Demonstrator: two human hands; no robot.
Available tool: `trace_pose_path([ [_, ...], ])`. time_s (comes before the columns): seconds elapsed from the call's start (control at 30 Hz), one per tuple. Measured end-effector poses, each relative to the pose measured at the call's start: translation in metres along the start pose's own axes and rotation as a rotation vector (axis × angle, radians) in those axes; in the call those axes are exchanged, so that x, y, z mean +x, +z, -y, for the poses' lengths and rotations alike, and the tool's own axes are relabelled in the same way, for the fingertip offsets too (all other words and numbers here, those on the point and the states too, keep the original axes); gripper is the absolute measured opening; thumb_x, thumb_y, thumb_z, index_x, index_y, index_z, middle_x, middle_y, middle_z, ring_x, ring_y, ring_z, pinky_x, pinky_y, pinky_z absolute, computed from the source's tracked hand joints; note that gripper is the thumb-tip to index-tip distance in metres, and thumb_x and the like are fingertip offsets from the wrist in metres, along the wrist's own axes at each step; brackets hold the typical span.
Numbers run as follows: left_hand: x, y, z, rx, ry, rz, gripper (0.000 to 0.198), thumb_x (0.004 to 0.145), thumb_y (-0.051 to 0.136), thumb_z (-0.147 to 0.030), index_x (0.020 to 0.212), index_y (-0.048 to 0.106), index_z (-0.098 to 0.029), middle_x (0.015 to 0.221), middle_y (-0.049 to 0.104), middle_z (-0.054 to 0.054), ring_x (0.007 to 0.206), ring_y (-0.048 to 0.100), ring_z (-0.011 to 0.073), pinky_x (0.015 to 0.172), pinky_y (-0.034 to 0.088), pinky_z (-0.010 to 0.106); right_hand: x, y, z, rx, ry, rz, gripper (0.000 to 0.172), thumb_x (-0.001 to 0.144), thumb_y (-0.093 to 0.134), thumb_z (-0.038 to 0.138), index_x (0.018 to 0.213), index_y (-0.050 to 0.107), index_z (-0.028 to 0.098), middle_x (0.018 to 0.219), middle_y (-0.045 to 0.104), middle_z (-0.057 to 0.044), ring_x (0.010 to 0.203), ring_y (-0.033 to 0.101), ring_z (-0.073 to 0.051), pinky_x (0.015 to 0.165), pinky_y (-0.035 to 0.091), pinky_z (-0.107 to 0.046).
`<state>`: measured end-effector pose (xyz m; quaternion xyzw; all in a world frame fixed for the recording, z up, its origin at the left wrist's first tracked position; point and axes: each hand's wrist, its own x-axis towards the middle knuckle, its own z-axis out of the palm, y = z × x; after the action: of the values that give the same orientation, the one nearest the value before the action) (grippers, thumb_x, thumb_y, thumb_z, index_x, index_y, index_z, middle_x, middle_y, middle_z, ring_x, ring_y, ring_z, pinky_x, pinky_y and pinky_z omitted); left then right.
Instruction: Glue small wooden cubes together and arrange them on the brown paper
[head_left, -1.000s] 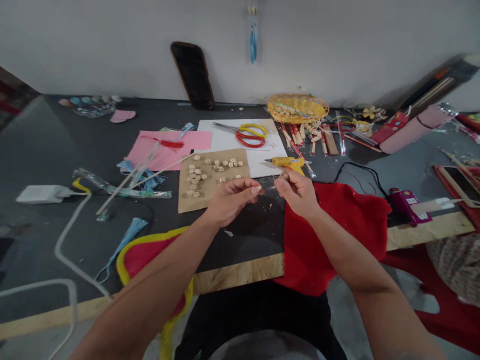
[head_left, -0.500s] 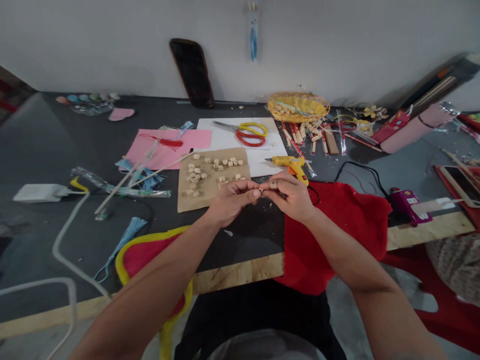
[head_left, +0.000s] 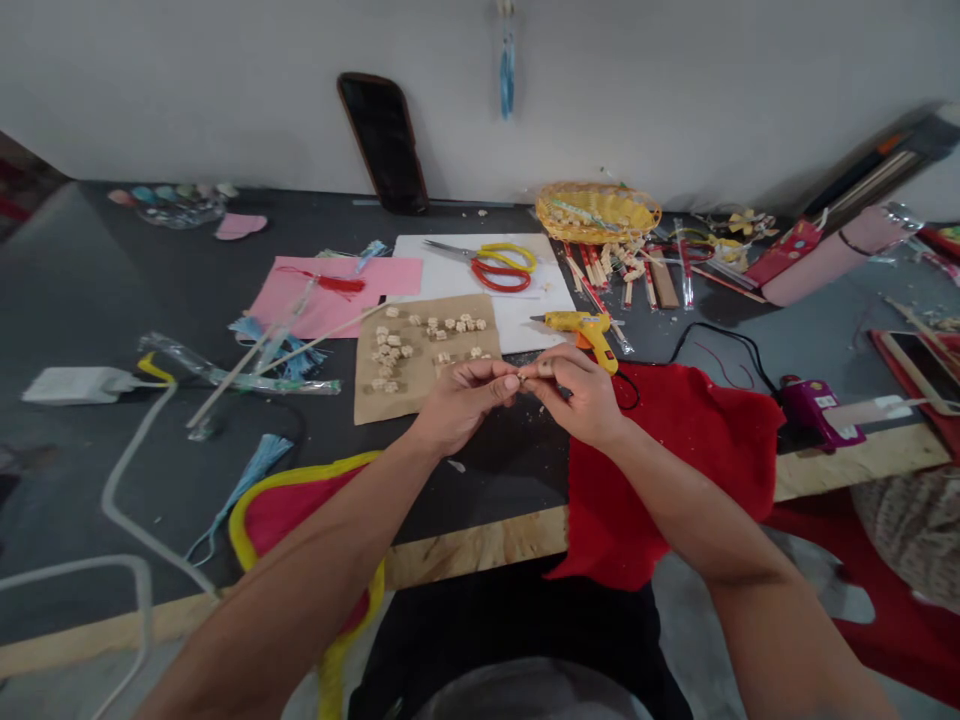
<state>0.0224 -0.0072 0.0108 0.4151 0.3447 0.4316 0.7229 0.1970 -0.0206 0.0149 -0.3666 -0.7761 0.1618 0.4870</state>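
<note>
My left hand and my right hand meet fingertip to fingertip over the front of the dark table. Between their pinched fingers is a tiny pale wooden piece, mostly covered, so its shape is unclear. Just behind my left hand lies a sheet of brown paper with several small pale wooden clusters on it. A yellow hot glue gun rests beyond my right hand. Under my right forearm spreads a red cloth that hangs over the table edge.
Scissors lie on white paper. A yellow basket stands at the back among chopsticks. A phone leans on the wall. Pink paper, tassels and a white cable are left; a pink bottle lies right.
Both hands hold nearly the same pose, still pinched together over the table. The objects around them have not visibly moved, apart from a slight shift of the camera.
</note>
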Motion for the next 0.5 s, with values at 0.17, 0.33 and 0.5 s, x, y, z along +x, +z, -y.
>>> trace_pose_path([
  [0.17,-0.0009,0.0021,-0.0016,-0.026,0.006,0.001,0.026,0.06,0.086,-0.031,0.076,0.074,-0.015,0.064,0.064,0.0,0.057,0.053,0.0079,0.057,0.042,0.021,-0.0005,-0.0003,-0.0014,-0.016,-0.001,-0.025,0.007,0.086,0.061,0.021,0.09,0.067,0.022,0.086,0.064,-0.004,0.081,0.063,-0.016,0.074,0.055,-0.033],
  [0.33,-0.0013,0.0004,-0.0009,-0.027,-0.015,0.017,0.024,0.063,0.084,-0.033,0.076,0.074,-0.015,0.068,0.066,0.0,0.058,0.054,0.0071,0.057,0.043,0.02,0.0,-0.0015,-0.0014,-0.004,-0.005,-0.024,0.007,0.085,0.064,0.022,0.091,0.066,0.022,0.086,0.064,-0.004,0.079,0.062,-0.015,0.066,0.054,-0.029],
  [0.5,-0.0013,-0.0001,-0.0026,-0.026,-0.024,0.031,0.025,0.063,0.085,-0.033,0.076,0.074,-0.015,0.069,0.067,0.001,0.058,0.055,0.007,0.056,0.043,0.019,0.0008,-0.0031,0.0003,0.103,0.028,0.008,0.012,0.085,0.064,0.022,0.097,0.064,0.02,0.086,0.064,-0.003,0.074,0.06,-0.013,0.065,0.052,-0.028],
])
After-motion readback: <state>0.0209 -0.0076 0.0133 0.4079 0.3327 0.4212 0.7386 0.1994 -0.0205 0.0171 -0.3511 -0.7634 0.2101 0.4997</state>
